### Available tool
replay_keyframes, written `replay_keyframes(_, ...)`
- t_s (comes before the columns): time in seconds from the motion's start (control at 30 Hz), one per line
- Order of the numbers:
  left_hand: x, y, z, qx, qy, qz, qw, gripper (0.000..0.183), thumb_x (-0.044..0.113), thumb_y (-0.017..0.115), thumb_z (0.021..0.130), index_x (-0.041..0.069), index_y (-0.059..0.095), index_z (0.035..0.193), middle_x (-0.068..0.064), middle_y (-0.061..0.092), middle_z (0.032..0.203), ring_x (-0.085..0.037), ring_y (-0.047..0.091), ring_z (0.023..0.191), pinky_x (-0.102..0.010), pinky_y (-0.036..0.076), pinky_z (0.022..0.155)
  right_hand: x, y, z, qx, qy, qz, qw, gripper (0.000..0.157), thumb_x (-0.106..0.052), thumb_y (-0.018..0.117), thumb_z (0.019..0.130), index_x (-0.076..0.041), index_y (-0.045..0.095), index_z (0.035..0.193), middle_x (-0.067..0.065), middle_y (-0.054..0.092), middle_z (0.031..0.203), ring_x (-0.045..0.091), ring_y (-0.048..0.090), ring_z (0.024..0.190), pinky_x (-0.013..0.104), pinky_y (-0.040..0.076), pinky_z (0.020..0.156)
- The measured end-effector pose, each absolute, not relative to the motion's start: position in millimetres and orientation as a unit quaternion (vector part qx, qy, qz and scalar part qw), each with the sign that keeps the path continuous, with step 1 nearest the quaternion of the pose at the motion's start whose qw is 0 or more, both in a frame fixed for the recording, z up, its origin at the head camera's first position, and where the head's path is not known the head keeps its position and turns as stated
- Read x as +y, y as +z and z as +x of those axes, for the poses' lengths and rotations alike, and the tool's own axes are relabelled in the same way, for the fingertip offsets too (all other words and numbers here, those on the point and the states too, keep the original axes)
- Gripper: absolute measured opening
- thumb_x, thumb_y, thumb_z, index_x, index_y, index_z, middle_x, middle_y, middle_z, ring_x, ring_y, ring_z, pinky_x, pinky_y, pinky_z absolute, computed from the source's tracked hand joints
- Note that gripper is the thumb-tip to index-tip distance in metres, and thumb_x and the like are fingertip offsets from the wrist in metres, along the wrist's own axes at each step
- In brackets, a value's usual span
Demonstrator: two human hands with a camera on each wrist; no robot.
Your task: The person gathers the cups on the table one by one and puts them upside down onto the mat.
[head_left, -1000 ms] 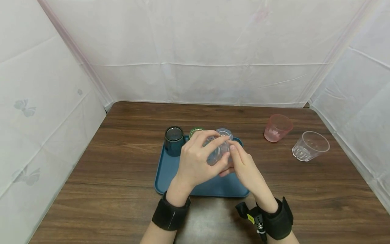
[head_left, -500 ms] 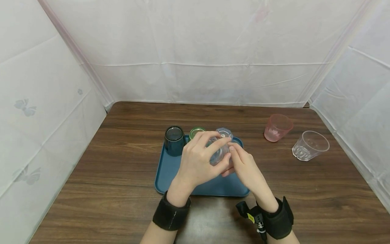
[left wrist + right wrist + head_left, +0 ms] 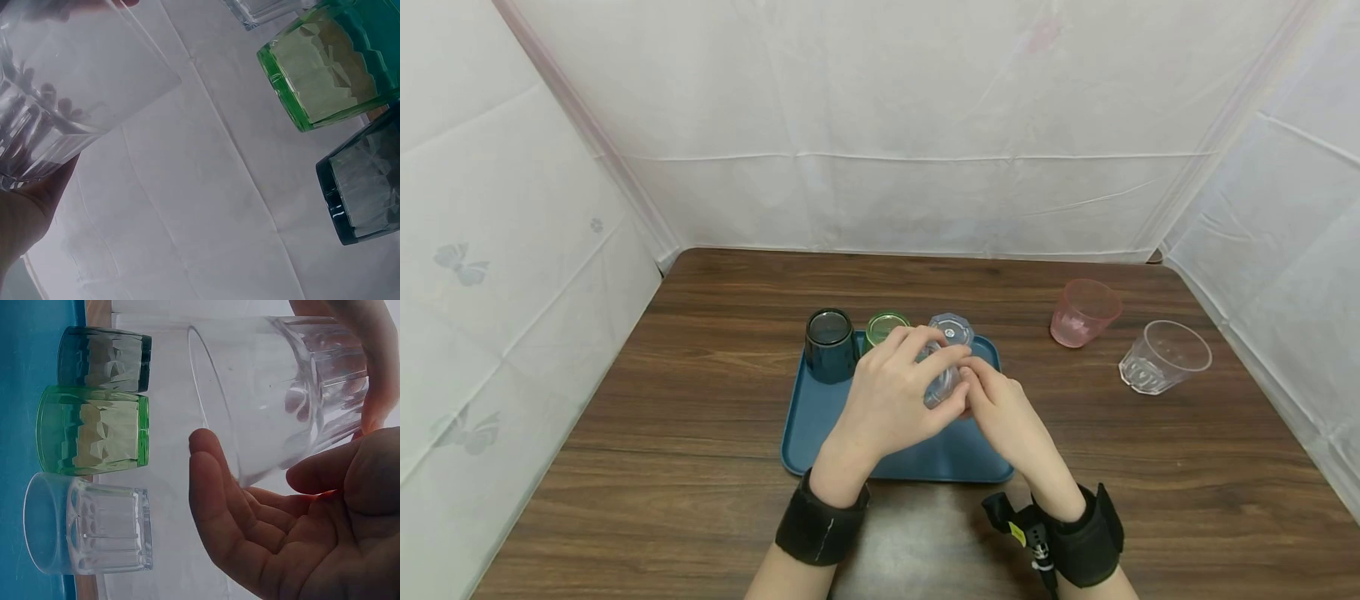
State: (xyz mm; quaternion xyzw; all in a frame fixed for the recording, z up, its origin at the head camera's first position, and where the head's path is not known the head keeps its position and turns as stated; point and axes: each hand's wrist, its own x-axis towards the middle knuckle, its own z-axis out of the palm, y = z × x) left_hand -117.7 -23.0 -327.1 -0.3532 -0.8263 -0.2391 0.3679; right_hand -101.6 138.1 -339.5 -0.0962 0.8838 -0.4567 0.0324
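A clear faceted glass (image 3: pixel 942 387) is tipped rim-down above the blue tray (image 3: pixel 820 417), between both hands. My left hand (image 3: pixel 891 400) grips it near the base, fingers spread over its far side and thumb on the near side. At the lower side of the glass, my right hand (image 3: pixel 1003 412) holds it with curled fingers and thumb; in the right wrist view the fingertips are right at the rim. Part of the glass is hidden by the fingers. Upside down along the tray's back stand a dark glass (image 3: pixel 831 350), a green glass (image 3: pixel 886 327) and another clear glass (image 3: pixel 952 327).
A pink glass (image 3: pixel 1084 313) and a clear tumbler (image 3: pixel 1163 358) stand upright at the right of the wooden table (image 3: pixel 685 400). White sheeting (image 3: pixel 880 200) encloses the back and both sides.
Both hands and the glass between them have shifted slightly downward and to the right in the head view. More of the green glass now shows. The other glasses stay put.
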Motion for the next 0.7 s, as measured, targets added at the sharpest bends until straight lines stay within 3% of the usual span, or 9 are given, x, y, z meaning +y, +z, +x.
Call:
replay_keyframes(0.3,-22.7,-329.4,-119.1,-0.834,-0.22,-0.36,0.354,0.021,0.03,0.062,0.079,0.021,0.071,0.096,-0.002,0.059,0.096,-0.016,0.053,0.086,-0.027,0.048,0.06,137.4,-341.7,-102.8,0.887,-0.449,-0.101,0.037,0.033,-0.028,0.033,0.1,-0.006,0.056,0.109,0.002,0.063,0.081,0.008,0.06,0.069,0.031,0.051,0.064)
replay_keyframes(0.7,-25.8,-329.9,-118.5,-0.846,-0.206,-0.362,0.333,0.021,0.03,0.062,0.079,0.022,0.07,0.097,-0.002,0.059,0.096,-0.016,0.052,0.083,-0.026,0.047,0.058,137.0,-342.0,-103.5,0.884,-0.455,-0.092,0.054,0.033,-0.022,0.039,0.098,-0.004,0.05,0.124,0.005,0.063,0.085,0.012,0.062,0.068,0.035,0.053,0.066)
